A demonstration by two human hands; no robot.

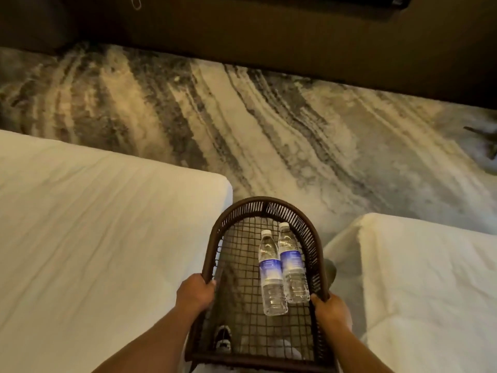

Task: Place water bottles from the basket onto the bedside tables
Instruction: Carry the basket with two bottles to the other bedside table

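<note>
I carry a dark woven basket [265, 204] with an arched rim and an open mesh bottom, held level in front of me. My left hand [195, 292] grips its left rim and my right hand [332, 310] grips its right rim. Two clear water bottles with white caps and blue labels lie side by side on the mesh, caps pointing away from me: the left bottle [270, 275] and the right bottle [291, 265]. No bedside table is in view.
A white bed [94, 238] fills the left side and a second white bed [430, 286] the right, with a narrow gap between them where I stand. Streaked grey and beige carpet [242, 117] lies ahead. Dark furniture [295, 36] runs along the far edge.
</note>
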